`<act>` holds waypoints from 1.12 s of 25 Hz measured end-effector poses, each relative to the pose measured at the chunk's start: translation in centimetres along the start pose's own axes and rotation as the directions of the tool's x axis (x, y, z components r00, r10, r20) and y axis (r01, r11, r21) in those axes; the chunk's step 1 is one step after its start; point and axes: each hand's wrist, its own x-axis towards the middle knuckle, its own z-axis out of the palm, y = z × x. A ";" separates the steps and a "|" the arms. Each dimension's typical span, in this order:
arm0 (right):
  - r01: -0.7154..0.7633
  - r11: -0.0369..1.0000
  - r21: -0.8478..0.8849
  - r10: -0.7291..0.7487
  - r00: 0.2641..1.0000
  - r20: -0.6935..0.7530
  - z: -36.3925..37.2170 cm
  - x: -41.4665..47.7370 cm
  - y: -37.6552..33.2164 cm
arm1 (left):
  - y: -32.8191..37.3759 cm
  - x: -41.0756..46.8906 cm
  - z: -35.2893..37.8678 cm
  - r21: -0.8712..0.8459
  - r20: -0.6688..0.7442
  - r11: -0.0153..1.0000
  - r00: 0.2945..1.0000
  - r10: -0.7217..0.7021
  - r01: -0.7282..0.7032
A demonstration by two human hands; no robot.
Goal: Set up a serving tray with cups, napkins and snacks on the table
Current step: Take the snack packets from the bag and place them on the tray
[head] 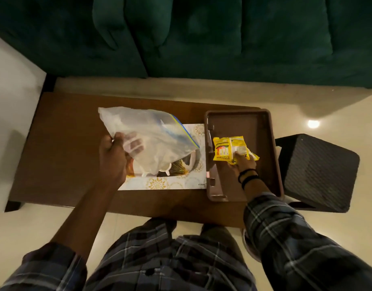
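Observation:
A brown plastic serving tray lies at the right end of the low wooden table. My right hand holds a yellow snack packet low over the tray's middle. My left hand grips the lower corner of a clear zip bag with a blue and yellow seal, lifted above the table. Pale, whitish items show dimly through the bag. Under the bag lies a flat white box with a gold floral print and a picture on its lid.
A dark green sofa runs along the far side of the table. A black woven stool stands right of the tray, close to its edge. Cream floor tiles surround the table. My legs in checked cloth are at the near edge.

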 end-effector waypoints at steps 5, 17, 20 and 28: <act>0.046 0.911 -0.410 -0.104 0.987 -0.120 -0.3 -2.4 -0.3 | 0.2 -1.3 0.7 -0.066 0.061 0.995 0.996 -0.066 0.070; 0.264 0.956 0.128 -0.292 0.817 0.497 4.9 -14.8 -4.4 | 2.2 -5.8 3.7 -0.070 0.173 0.976 0.966 -0.191 0.206; 0.375 0.914 0.154 -0.396 0.744 0.539 3.1 -14.3 -6.7 | 3.2 -4.6 1.8 -0.024 0.111 0.965 0.960 -0.258 0.262; 0.530 0.816 0.232 -0.575 0.787 0.223 0.8 -15.4 -9.0 | 1.8 -4.5 0.6 0.151 0.162 0.988 0.984 -0.070 0.045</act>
